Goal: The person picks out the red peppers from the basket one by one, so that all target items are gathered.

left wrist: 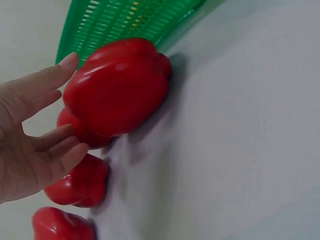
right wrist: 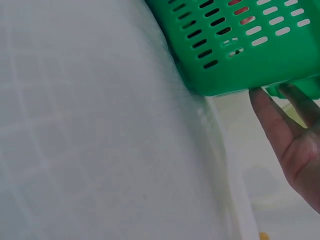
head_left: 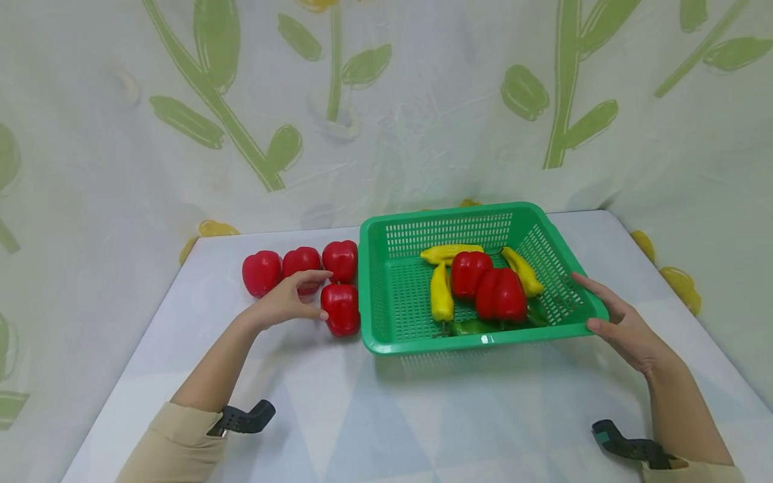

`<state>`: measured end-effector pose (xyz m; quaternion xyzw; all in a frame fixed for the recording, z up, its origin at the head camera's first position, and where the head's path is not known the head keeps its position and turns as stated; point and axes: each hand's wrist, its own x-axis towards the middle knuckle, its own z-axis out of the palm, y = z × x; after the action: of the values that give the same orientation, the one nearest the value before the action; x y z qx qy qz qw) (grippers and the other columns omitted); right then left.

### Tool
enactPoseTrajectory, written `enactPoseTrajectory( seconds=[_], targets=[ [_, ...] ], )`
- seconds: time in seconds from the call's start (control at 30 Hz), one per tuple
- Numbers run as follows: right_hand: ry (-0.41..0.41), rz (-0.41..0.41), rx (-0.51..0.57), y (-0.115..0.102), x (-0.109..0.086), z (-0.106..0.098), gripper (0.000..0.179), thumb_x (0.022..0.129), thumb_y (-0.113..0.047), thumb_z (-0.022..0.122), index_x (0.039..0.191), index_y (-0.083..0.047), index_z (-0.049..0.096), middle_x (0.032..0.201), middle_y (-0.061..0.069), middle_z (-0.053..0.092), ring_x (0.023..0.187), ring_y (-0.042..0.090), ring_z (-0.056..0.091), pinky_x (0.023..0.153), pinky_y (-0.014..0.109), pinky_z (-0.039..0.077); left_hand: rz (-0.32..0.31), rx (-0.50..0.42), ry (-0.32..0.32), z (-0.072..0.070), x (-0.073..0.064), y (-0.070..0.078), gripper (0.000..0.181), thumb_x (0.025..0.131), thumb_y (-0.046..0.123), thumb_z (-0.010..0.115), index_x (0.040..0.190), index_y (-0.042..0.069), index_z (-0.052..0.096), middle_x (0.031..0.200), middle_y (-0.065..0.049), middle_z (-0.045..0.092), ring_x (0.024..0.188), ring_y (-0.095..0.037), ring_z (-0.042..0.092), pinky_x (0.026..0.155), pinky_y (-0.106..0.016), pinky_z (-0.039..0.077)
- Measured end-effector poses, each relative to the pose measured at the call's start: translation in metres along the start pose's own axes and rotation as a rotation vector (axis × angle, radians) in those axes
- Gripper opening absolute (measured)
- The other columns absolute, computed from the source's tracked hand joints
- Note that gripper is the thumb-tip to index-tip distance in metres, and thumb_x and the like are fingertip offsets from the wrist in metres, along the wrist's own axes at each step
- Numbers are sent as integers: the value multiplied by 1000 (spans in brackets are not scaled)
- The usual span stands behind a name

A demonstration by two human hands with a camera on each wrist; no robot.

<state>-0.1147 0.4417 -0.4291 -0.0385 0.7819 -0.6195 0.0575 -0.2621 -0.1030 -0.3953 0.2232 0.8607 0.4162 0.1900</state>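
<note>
Between basket (head_left: 374, 288) and nearer left hand (head_left: 292, 302) — fingers spread — lay the front pepper (head_left: 341, 312); the right hand's (head_left: 628, 332) spread fingers touched the basket.

This seems a curtained-off recording spot, home or lab unclear: a pale cloth (head_left: 435, 134) printed with green leaves (head_left: 217, 40) (and yellow blooms (head_left: 682, 288)) hangs behind and beside a white table (head_left: 290, 376) faintly patterned with blue triangles (head_left: 374, 422), and black mounts (head_left: 244, 420) protrude from both sleeves (head_left: 172, 446).
</note>
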Motion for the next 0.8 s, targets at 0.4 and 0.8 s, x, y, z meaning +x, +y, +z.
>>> enactPoseTrajectory(
  seconds=[0.4, 0.8],
  targets=[
    [6, 9, -11, -1, 1, 1, 65, 94, -33, 55, 151, -30, 23, 154, 1, 14, 112, -1, 44, 84, 13, 46, -10, 78, -17, -21, 1, 29, 89, 65, 14, 84, 142, 12, 40, 142, -18, 37, 130, -40, 36, 82, -46, 55],
    [17, 14, -4, 4, 2, 0, 64, 94, -33, 55, 150, -33, 24, 154, 2, 14, 110, -1, 44, 83, 12, 46, -28, -33, -90, -27, 12, 57, 90, 69, 16, 82, 145, 16, 34, 142, -19, 38, 125, -44, 43, 82, -46, 55]
  ],
)
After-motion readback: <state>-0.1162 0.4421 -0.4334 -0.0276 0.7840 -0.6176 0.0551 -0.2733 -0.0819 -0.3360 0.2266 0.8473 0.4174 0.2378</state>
